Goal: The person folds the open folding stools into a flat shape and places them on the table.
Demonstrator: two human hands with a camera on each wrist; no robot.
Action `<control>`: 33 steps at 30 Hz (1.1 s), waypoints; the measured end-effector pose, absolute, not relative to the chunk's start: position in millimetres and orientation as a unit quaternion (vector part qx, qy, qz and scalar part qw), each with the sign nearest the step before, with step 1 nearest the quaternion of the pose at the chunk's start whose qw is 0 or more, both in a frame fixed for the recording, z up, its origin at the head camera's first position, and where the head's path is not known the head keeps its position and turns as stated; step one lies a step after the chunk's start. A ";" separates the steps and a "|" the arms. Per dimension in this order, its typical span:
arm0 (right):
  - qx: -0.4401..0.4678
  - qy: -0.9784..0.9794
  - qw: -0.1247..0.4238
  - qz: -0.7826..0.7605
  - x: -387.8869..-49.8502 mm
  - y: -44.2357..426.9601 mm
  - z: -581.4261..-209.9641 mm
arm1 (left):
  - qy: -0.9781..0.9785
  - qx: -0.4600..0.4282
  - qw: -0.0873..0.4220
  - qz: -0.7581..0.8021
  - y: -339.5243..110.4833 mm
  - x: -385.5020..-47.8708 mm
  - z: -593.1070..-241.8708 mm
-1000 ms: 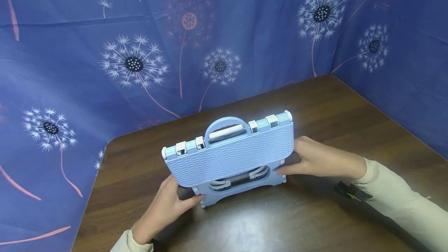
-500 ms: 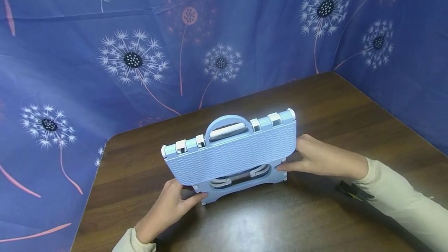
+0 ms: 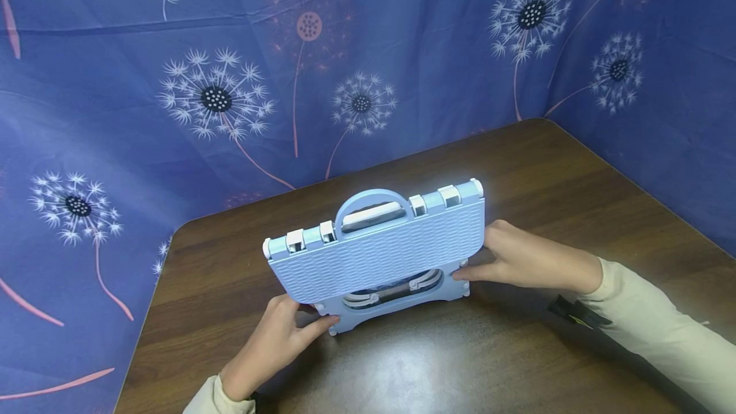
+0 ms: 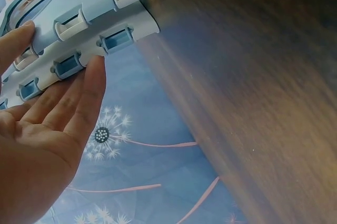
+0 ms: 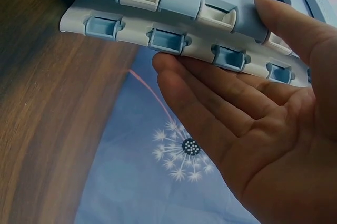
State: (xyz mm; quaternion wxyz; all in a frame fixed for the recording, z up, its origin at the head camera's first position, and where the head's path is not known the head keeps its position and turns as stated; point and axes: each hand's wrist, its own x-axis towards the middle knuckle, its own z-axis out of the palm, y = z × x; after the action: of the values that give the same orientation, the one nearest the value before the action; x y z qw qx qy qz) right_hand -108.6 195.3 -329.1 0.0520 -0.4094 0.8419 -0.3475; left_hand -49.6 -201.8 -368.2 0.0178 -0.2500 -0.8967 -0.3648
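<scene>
A light blue and white folding step stool stands upright on the table, its textured top panel tilted towards me and its arched handle uppermost. At its left end my left hand pinches the legs, thumb on the near leg panel. My right hand holds the right end likewise, its fingers partly hidden behind the stool in the head view. In the left wrist view the fingers reach along the white far panel. The right wrist view has the thumb on the blue panel and the fingers against the white one.
Under the stool is a dark brown wooden table with rounded far corners. A blue curtain printed with dandelions hangs along its back and sides. A dark strap sits at the right sleeve.
The head view has shifted slightly. Both hands keep the same hold on the stool, which stands in practically the same place and posture.
</scene>
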 end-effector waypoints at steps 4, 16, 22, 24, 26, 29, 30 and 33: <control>-0.404 0.841 0.066 -0.354 -108.5 195.9 -328.2 | -0.896 -0.254 0.020 -0.365 -201.8 -49.5 -368.0; -0.404 0.839 0.070 -0.357 -107.6 196.2 -326.5 | -0.893 -0.264 0.030 -0.363 -201.7 -49.4 -368.9; -0.403 0.842 0.068 -0.352 -107.6 196.3 -326.8 | -0.894 -0.262 0.027 -0.362 -201.6 -49.9 -368.7; -0.405 0.840 0.068 -0.353 -107.8 196.4 -327.3 | -0.895 -0.261 0.027 -0.360 -201.6 -50.1 -368.9; -0.408 0.838 0.067 -0.356 -108.2 196.6 -327.7 | -0.896 -0.261 0.029 -0.358 -201.6 -50.5 -369.2; -0.412 0.835 0.066 -0.359 -108.7 196.7 -328.3 | -0.896 -0.262 0.030 -0.358 -201.9 -51.0 -370.1; -0.413 0.834 0.065 -0.360 -108.9 196.8 -328.4 | -0.896 -0.262 0.030 -0.357 -202.0 -51.1 -370.6; -0.413 0.834 0.065 -0.361 -109.3 196.7 -328.6 | -0.896 -0.263 0.031 -0.357 -202.5 -51.2 -372.3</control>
State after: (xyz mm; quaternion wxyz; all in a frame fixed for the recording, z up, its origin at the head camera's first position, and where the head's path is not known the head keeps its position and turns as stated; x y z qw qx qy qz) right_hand -109.3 196.7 -328.6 0.0655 -0.4133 0.8336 -0.3606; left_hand -51.2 -202.5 -372.3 0.0312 -0.2634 -0.8956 -0.3571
